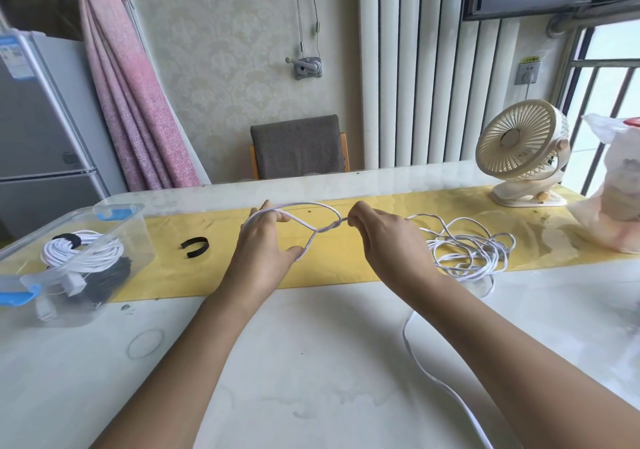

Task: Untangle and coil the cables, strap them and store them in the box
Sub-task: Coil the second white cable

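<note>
Cable coiling is under way on the near side of the yellow runner (346,265). The left hand (266,240) has fingers and thumb spread apart, serving as a former with one loop of the white cable (329,227) slung round it. The right hand (381,240) has its fingertips pinched together on the cable at a twist, likely to work that crossing out before the next turn. To the right, the rest lies in a loose tangle (467,258), with one run trailing near across the table (311,362). A black strap (197,239) waits left of the hands. Far left, the clear box (136,237) holds a strapped white coil (83,251) and a black coil (110,279)
</note>
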Demonstrator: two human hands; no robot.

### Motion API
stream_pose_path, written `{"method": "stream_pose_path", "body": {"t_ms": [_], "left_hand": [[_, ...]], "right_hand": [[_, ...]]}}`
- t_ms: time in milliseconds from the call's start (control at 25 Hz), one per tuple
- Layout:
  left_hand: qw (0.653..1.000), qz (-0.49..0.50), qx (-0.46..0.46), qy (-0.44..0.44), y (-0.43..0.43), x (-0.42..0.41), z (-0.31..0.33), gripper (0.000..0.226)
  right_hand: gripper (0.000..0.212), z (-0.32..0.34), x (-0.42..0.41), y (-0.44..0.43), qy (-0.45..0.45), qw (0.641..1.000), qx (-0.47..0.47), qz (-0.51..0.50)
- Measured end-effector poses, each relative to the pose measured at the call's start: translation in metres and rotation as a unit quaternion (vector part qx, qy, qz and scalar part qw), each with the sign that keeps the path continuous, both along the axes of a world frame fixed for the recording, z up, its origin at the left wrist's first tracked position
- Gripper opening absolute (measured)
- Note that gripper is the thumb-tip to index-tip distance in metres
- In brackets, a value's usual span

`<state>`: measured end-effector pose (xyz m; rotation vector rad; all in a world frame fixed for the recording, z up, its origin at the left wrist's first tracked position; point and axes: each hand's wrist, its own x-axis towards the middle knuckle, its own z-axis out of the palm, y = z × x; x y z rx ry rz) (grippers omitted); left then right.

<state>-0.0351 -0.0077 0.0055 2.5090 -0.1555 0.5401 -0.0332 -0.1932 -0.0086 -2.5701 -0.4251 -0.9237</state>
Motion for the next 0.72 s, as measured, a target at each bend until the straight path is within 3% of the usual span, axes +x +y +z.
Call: {"method": "stream_pose_path", "body": {"t_ms": [120, 240, 320, 400, 480, 600, 720], "left_hand": [[0.996, -0.005, -0.082, 0.019, 0.012, 0.003, 0.002, 0.011], [0.988, -0.089, -0.07, 0.107, 0.017, -0.001, 0.003, 0.031], [0.98, -0.151, -0.091, 0.092, 0.013, -0.002, 0.005, 0.047], [0.96, -0.214, -0.172, 0.054, 0.008, -0.005, 0.008, 0.048], [0.9, -0.28, -0.33, 0.048, 0.005, -0.008, 0.014, 0.038], [0.757, -0.294, -0.578, 0.082, 0.004, -0.008, 0.022, 0.038], [0.715, -0.23, -0.643, 0.151, 0.009, -0.003, 0.027, 0.033]], "right_hand": [[0.013, 0.005, 0.001, -0.004, 0.022, 0.998, 0.055, 0.014], [0.019, 0.006, 0.003, -0.006, 0.098, 0.983, 0.15, 0.046], [0.02, 0.009, 0.007, -0.011, 0.125, 0.969, 0.209, 0.038], [0.021, 0.011, 0.012, -0.021, 0.133, 0.954, 0.267, 0.019], [0.021, 0.012, 0.017, -0.03, 0.139, 0.944, 0.299, 0.004], [0.021, 0.011, 0.019, -0.031, 0.145, 0.941, 0.304, 0.009], [0.02, 0.011, 0.015, -0.024, 0.125, 0.948, 0.292, 0.021]]}}
